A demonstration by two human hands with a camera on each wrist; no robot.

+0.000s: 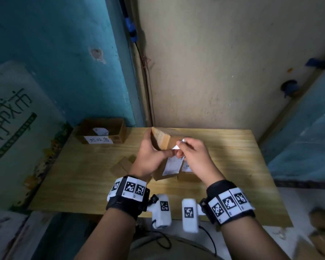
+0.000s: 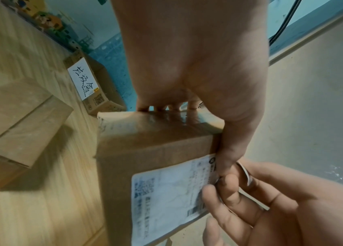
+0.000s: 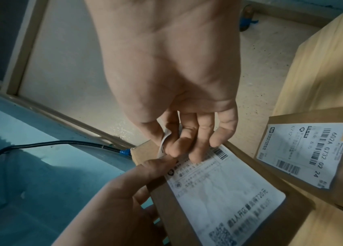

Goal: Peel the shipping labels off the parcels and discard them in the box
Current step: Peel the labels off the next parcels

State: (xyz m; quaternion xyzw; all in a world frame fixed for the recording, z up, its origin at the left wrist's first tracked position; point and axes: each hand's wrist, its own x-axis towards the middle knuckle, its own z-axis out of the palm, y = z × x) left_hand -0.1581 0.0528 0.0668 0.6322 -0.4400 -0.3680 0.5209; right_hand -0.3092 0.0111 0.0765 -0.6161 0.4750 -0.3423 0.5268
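Note:
My left hand (image 1: 154, 152) grips a brown cardboard parcel (image 1: 162, 140) and holds it tilted above the table, fingers round its far side, thumb on the near edge. A white shipping label (image 3: 219, 191) is stuck to the parcel's face. My right hand (image 1: 182, 147) pinches the label's lifted, curled corner (image 3: 164, 143) between thumb and fingers, right beside my left thumb (image 3: 156, 164). The open cardboard discard box (image 1: 120, 136), with a handwritten white tag, stands at the table's back left and holds a white label scrap (image 1: 100, 131).
A second parcel (image 3: 335, 166) with a barcode label (image 3: 305, 154) lies on the wooden table (image 1: 83, 175) just under my hands. A plain brown parcel (image 1: 122, 166) lies to the left. Walls close off the back, and a black cable (image 3: 40, 144) hangs there.

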